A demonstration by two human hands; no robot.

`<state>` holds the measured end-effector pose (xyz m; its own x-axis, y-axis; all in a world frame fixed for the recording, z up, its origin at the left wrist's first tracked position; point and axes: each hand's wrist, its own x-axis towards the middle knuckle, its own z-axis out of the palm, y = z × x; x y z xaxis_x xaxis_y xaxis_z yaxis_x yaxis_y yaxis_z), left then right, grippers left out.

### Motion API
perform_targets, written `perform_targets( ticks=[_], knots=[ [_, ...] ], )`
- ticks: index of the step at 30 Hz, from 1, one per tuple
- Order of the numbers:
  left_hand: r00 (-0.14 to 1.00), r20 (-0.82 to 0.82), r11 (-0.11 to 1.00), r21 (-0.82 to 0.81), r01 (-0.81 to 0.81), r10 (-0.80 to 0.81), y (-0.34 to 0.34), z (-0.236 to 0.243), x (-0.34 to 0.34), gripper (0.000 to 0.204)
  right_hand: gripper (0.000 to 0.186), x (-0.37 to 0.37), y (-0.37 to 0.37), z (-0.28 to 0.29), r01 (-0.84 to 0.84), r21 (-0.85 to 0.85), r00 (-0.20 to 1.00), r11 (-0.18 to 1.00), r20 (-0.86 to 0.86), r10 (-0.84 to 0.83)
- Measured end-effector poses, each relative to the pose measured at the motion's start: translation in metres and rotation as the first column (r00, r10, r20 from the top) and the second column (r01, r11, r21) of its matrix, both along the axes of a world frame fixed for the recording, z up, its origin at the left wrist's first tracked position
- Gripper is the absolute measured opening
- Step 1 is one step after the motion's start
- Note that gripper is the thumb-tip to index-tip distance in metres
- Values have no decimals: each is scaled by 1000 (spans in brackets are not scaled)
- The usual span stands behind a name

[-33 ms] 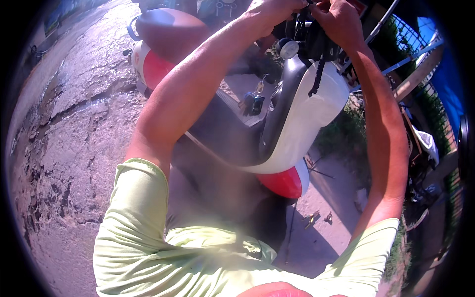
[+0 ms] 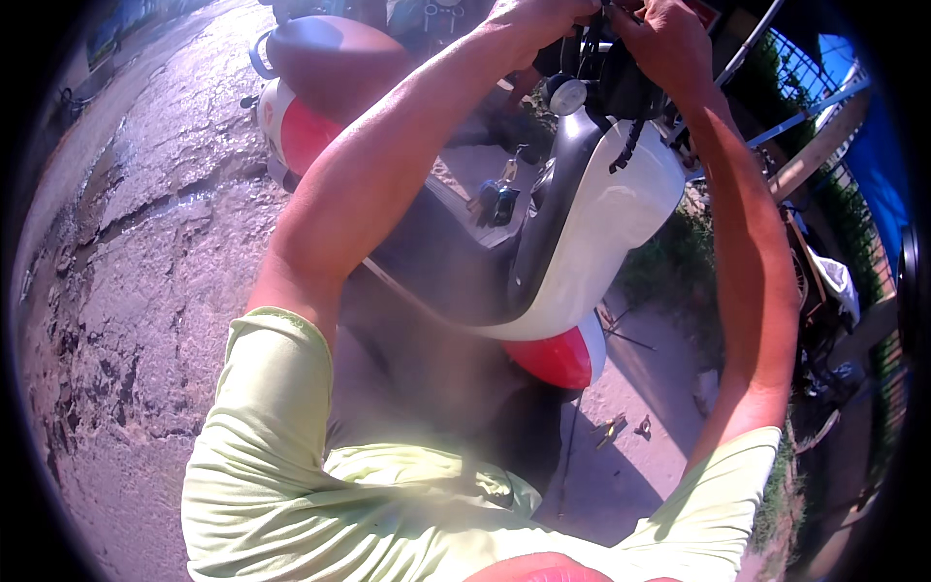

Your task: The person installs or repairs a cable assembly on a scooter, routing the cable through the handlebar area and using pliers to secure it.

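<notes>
My left hand [image 2: 543,21] and my right hand [image 2: 659,44] are raised to the dark handlebar assembly [image 2: 621,73] of a white, red and black scooter [image 2: 626,204] at the top of the view. Both have bent, closed fingers on small dark parts there that I cannot make out, partly cut off by the frame's edge. A round mirror-like silver part [image 2: 566,97] and a dangling black cord [image 2: 628,145] are just below them. A bunch of keys [image 2: 503,202] hangs near the black front panel [image 2: 548,233]. The scooter's seat [image 2: 339,53] lies behind my left forearm.
Cracked, partly wet pavement [image 2: 136,320] stretches along the left. Small tools [image 2: 611,427] lie on the concrete at lower right. Metal poles [image 2: 815,112], a blue sheet [image 2: 882,194], a white bag [image 2: 834,281] and greenery crowd the right side.
The dangling black cord has shifted slightly upward. My hands and arms have hardly moved.
</notes>
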<state>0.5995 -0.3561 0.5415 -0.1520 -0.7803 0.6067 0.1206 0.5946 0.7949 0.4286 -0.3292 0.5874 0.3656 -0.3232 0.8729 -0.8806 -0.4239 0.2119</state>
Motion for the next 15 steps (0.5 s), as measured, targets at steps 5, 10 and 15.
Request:
perform_targets(
  ticks=[5, 10, 15],
  knots=[
    [998, -2, 994, -83, 66, -66, -34, -5, -5, 22, 21, -14, -29, -9, 52, 10, 998, 999, 18, -52],
    [949, 269, 938, -340, -67, 165, -27, -1, -6, 22, 24, 20, 19, -2, -7, 511, 933, 860, 312, -178],
    [947, 275, 960, -264, -90, 164, -27, -4, -6, 22, 28, -16, -17, -11, -31, 290, 997, 957, 79, 8]
  ],
)
